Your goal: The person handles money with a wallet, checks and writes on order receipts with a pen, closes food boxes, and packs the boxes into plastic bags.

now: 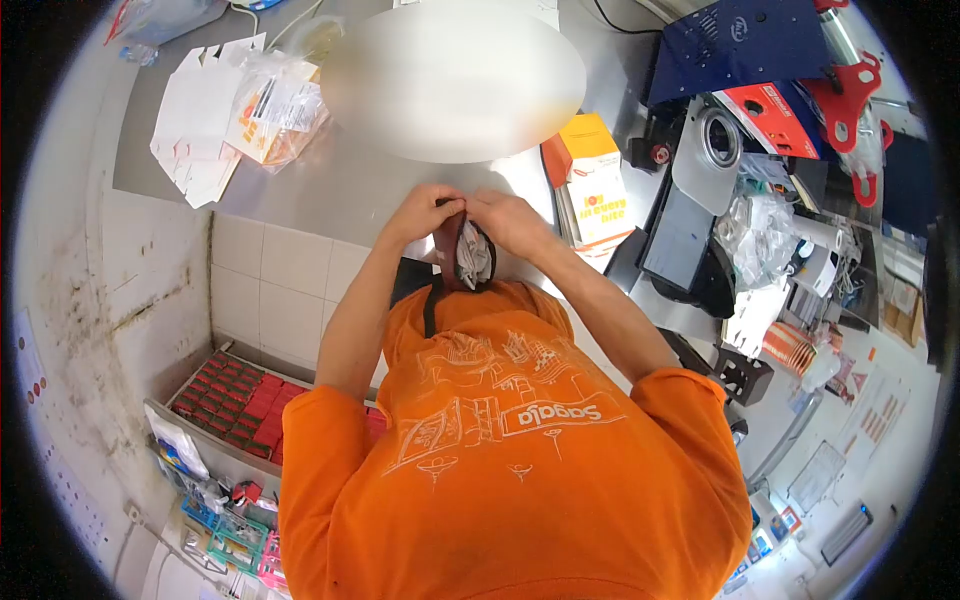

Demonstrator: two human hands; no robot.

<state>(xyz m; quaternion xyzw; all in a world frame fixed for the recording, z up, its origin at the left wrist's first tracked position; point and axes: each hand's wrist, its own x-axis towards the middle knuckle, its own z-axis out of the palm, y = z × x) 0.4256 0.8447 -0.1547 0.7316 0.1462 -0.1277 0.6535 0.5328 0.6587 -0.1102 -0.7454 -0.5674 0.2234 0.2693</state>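
A small dark reddish-brown pouch (pixel 449 245) hangs in front of the orange shirt, near the table's edge. Its top is open, and crumpled whitish paper or cloth (pixel 472 255) shows inside. My left hand (pixel 424 213) pinches the pouch's upper left edge, fingers closed. Close beside it, my right hand (pixel 503 220) grips the upper right edge with bent fingers. The two hands nearly touch at the top of the pouch.
The metal table (pixel 370 185) spans the far side. White cardboard (pixel 195 125) and a plastic-wrapped packet (pixel 275 110) lie left. Yellow-and-white boxes (pixel 595 190), a tablet-like device (pixel 680 235) and a red box (pixel 765 120) are right. A blurred patch hides the table's middle.
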